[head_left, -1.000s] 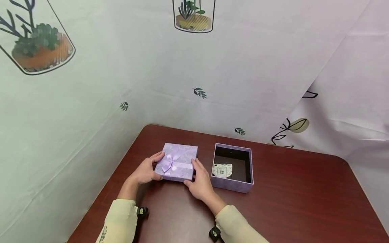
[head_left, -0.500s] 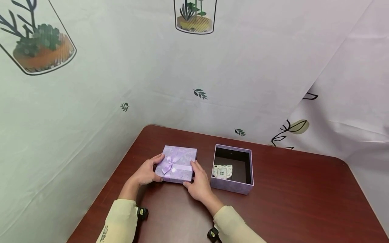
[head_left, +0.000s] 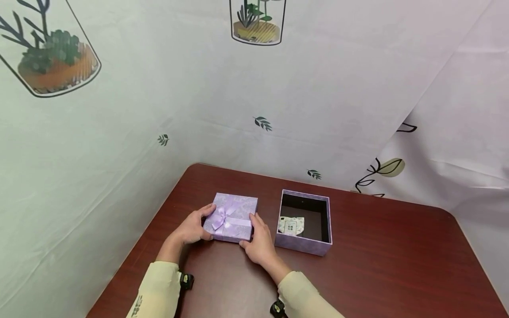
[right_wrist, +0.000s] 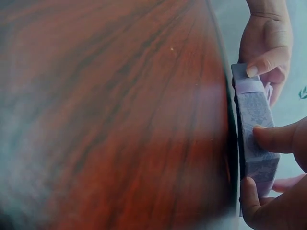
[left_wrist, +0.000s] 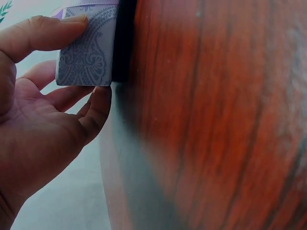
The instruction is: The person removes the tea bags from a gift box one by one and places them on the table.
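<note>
Lid (head_left: 236, 213) pinched from both sides

We see the lid lying between the hands, with the left hand (head_left: 192, 229) at its half past eight and the right hand (head_left: 260, 243) at its four. Both pinch it: the left thumb lies at the near edge with fingers bent around the nine o'clock side, and the right thumb is at the near edge with fingers along the three o'clock side. We can't tell whether the lid touches the counter (head_left: 381, 265). The bow (head_left: 223, 220) sits on top, toward eight o'clock of the lid's middle.

At three o'clock of the lid, near it but apart, we find the box (head_left: 304, 244), uncovered, with a card (head_left: 291, 225) inside at its eight o'clock corner.

Against the frame of a second ago, we notice the lid and both hands slightly lower in the head view, toward six o'clock. The box has slipped that way too, but less, so the lid itself has shifted a touch. Both hands have kept the same hold.
</note>
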The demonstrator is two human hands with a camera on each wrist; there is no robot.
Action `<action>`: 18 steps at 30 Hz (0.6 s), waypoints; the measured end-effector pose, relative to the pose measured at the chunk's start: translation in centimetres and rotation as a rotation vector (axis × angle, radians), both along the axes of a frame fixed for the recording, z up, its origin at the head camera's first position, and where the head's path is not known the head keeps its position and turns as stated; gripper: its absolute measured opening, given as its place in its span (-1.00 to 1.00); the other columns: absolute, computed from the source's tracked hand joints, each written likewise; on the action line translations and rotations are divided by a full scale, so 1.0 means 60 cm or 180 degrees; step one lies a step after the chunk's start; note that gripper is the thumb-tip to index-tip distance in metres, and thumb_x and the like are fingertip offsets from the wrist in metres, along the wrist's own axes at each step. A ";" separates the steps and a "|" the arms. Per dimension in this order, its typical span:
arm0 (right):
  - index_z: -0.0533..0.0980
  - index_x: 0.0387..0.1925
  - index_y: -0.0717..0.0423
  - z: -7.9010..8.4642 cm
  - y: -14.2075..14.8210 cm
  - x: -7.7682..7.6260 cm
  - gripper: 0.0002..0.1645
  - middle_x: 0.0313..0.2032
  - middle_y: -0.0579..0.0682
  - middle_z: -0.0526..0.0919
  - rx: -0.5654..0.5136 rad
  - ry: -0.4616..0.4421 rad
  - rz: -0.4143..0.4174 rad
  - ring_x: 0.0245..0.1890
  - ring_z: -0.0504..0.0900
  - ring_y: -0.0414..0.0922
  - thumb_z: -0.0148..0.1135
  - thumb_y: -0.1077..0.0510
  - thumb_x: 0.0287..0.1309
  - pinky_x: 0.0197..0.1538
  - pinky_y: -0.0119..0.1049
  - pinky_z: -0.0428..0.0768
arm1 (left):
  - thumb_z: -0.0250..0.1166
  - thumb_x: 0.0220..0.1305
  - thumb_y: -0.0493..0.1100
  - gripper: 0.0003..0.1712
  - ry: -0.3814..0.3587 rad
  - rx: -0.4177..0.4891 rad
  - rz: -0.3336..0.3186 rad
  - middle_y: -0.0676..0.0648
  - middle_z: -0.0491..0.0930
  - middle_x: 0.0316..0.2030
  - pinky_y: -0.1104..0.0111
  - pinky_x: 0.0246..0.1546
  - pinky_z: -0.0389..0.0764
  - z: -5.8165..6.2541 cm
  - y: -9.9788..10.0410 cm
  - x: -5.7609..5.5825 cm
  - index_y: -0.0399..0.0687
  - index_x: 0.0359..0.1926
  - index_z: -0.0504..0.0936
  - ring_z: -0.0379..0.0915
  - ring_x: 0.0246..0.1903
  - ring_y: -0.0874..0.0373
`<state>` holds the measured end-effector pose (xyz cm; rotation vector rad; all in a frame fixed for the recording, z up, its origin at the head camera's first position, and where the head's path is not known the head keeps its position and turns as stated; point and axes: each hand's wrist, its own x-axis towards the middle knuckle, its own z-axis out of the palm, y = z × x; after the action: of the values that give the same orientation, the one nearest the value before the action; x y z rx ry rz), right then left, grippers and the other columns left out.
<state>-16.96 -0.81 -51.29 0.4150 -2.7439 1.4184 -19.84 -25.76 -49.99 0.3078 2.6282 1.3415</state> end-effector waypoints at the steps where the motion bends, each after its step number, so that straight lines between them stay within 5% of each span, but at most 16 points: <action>1: 0.30 0.39 0.34 -0.001 0.000 0.000 0.03 0.38 0.35 0.27 0.0007 0.0000 -0.0006 0.30 0.30 0.32 0.59 0.32 -0.16 0.31 0.14 0.27 | 0.53 -0.33 -0.48 0.17 0.0001 0.0002 0.0003 -0.31 0.14 0.46 -0.07 0.35 0.09 0.000 0.001 0.000 -0.35 0.45 0.26 -0.03 0.44 -0.25; 18: 0.30 0.40 0.31 -0.010 -0.005 -0.001 0.05 0.39 0.32 0.27 0.0078 -0.0072 -0.0076 0.31 0.28 0.34 0.59 0.35 -0.18 0.31 0.15 0.26 | 0.49 -0.34 -0.52 0.17 0.0008 -0.0010 0.0105 -0.28 0.13 0.47 -0.05 0.34 0.13 -0.011 0.008 0.002 -0.32 0.45 0.27 -0.01 0.44 -0.23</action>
<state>-17.00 -1.09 -51.86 0.3677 -2.7769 1.3941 -19.74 -25.30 -50.63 0.2668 2.6484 1.3476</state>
